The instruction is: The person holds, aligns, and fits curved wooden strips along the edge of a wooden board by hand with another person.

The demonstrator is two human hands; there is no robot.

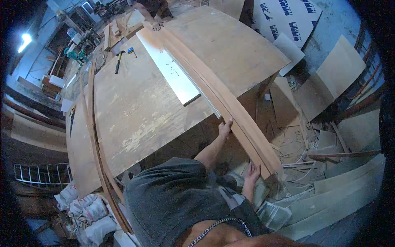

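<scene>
A long brown wooden board (247,131) with grooves along its length runs from the far side of the table past its near edge toward me. My left hand (225,128) is closed on the board's left edge, just off the table. Closer to the near end, my right hand (252,174) holds the same edge with its fingers against the wood; its grip is partly hidden. Beneath and beside the board lies a white panel (176,78) with small dark specks. At the far end, another person's hand (156,25) rests on the board.
The large plywood table (135,111) carries a hammer (119,61) and a blue tape measure (131,50). Long wooden strips (94,123) lie along its left side. Offcuts (304,166) and leaning sheets (339,74) crowd the right; white sacks (88,208) lie at lower left.
</scene>
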